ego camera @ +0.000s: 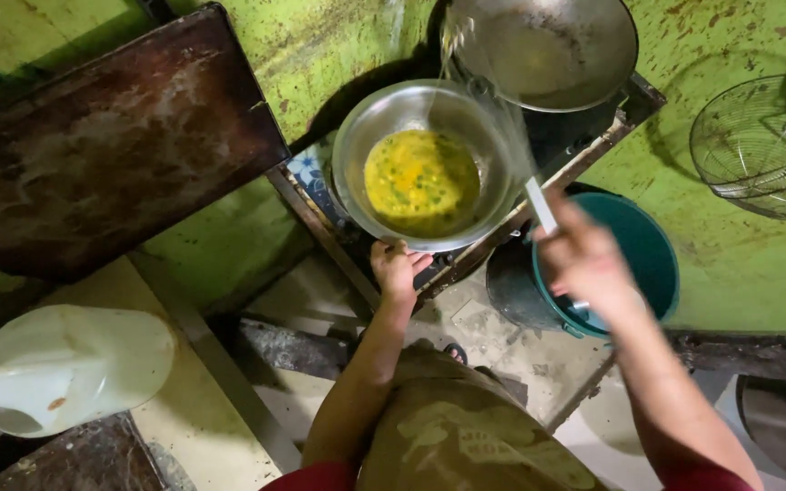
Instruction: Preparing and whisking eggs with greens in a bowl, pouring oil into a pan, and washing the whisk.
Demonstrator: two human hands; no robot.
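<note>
Left hand (398, 270) clamped on the near rim of the steel bowl (425, 162), fingers curled over the edge, thumb side underneath. Right hand (582, 257) closed around a pale, flat handle (539, 204); handle angled up and inward toward the bowl's right rim. Tool end blurred across the bowl's right side, shape not readable.

Steel bowl seated on the stove frame (511, 227), at its near edge, slightly tilted toward the viewer. Contents: yellow beaten egg mix (420, 180) with green flecks, pooled in the bowl bottom, well below the rim.

Second vessel, a steel wok (548, 47), set on the far right part of the stove frame, just behind the bowl and overlapping its far rim in view. Contact between the two not determinable.

Teal bucket (652, 255) on the floor below the right hand, partly hidden by hand and forearm. Dark lid or pan (511, 286) leaning just beside the bucket's left side.

Wire basket (761, 150) at the right edge, against the green wall (739, 264), well apart from the stove. Dark rusted board (102, 145) at upper left, near the stove's left corner. White plastic jug (65, 364) lying on its side at lower left, well apart from both hands.
</note>
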